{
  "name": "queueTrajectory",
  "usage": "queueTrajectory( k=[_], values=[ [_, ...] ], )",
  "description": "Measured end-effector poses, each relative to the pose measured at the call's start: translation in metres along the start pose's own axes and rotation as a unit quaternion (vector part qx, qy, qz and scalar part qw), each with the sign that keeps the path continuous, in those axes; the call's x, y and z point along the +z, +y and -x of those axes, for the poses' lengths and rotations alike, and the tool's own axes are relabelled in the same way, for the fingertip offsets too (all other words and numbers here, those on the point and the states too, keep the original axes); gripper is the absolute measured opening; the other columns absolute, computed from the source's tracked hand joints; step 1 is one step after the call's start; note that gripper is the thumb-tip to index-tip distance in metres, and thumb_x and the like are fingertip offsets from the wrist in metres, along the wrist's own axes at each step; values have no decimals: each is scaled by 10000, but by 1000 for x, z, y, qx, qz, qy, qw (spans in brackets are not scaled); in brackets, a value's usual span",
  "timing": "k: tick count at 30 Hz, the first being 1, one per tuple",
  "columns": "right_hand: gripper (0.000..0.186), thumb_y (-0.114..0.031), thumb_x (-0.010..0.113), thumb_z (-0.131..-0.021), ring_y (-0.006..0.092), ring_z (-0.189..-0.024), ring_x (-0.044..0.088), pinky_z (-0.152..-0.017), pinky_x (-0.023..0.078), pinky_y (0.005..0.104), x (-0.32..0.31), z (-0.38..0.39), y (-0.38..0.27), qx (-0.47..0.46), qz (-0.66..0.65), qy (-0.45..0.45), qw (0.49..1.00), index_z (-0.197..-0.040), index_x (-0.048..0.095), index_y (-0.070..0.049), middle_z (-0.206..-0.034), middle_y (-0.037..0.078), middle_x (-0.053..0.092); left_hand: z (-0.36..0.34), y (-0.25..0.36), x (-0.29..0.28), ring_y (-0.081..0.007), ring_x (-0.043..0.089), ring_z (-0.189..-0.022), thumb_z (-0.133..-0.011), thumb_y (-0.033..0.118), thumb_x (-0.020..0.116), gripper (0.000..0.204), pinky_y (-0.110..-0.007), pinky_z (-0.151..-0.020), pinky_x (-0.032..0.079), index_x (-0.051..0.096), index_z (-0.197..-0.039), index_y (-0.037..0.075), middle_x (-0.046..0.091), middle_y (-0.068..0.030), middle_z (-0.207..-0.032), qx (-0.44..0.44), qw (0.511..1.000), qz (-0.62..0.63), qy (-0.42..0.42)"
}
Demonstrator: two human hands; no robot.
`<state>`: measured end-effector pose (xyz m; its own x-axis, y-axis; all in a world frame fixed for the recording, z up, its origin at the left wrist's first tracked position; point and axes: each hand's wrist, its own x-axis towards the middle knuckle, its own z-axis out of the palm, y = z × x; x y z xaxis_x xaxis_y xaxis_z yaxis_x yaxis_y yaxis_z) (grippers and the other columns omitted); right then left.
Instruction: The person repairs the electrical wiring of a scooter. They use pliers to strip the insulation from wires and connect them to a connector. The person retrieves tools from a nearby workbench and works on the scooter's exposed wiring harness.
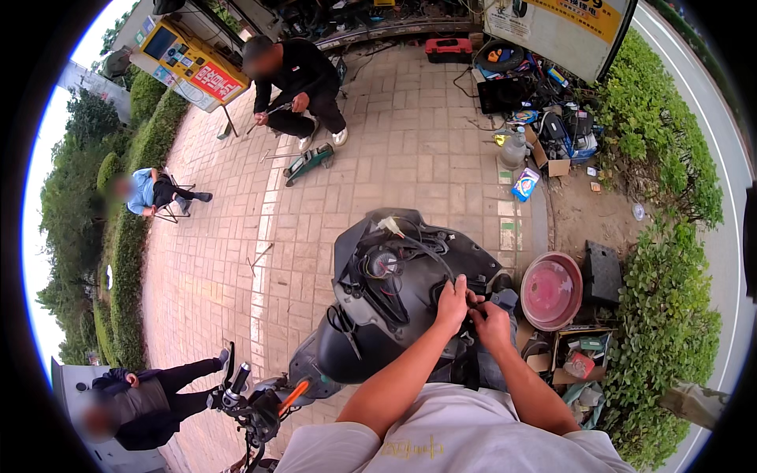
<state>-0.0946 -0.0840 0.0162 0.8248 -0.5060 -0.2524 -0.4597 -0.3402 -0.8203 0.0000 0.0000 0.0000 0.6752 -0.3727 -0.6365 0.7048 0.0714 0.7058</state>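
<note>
Head view shows my left hand (453, 303) and right hand (492, 322) meeting at the edge of the dark scooter front panel (394, 288), fingers pinched together on something small at the end of a thin black cable (430, 254); I can't tell what the fingertips actually grip. The panel sits against my lap, inner side up, wiring exposed. If I tug too hard, I judge the cable could pull off its connector, or the panel could slide off toward the red basin (551, 290) beside it. A cardboard box of parts (579, 359) sits just past the basin. The contact point itself is hidden behind my knuckles, and the panel's lower edge is covered by my forearms.
</note>
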Motion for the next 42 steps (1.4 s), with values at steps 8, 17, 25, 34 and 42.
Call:
queueTrajectory(
  k=[8, 17, 25, 34, 42],
  values=[
    [219, -202, 717, -793, 318, -677, 649, -631, 494, 395, -9, -6, -21, 54, -17, -24, 998, -863, 677, 2, -765, 191, 667, -6, 16, -1, -234, 629, -671, -1010, 400, 408, 360, -351, -629, 515, 423, -866, 71, 496, -42, -681, 19, 1000, 11, 11],
    [187, -184, 706, -789, 351, -696, 642, -637, 495, 417, 6, -1, 0, -52, 27, 44, 997, -829, 663, -6, -770, 189, 660, -1, 4, 13, -173, 561, -583, -1007, 457, 374, 436, -314, -568, 475, 400, -827, 61, 421, -17, -638, 64, 997, 12, 28],
    [241, -220, 726, -777, 357, -729, 646, -657, 497, 415, -20, -12, -10, -40, 44, -46, 997, -844, 677, 6, -781, 202, 657, -3, 32, 2, -191, 608, -788, -997, 284, 484, 281, -351, -768, 550, 492, -1093, 20, 541, -65, -849, 109, 993, 47, 22],
    [247, -196, 698, -794, 301, -727, 647, -668, 508, 380, -58, -56, -77, -77, 21, -59, 995, -918, 667, 15, -837, 177, 655, 0, 62, 4, -177, 685, -795, -967, 158, 519, 247, -288, -694, 521, 602, -1045, -62, 694, -134, -877, 162, 976, -133, 64],
    [304, -190, 643, -858, 181, -586, 612, -474, 482, 299, -40, -134, -130, -11, -93, -343, 935, -1000, 623, 79, -751, 116, 619, 11, 75, 9, -107, 568, -684, -928, 150, 610, 173, -271, -663, 448, 639, -899, -18, 644, -40, -743, 162, 976, -145, 23]
  ],
)
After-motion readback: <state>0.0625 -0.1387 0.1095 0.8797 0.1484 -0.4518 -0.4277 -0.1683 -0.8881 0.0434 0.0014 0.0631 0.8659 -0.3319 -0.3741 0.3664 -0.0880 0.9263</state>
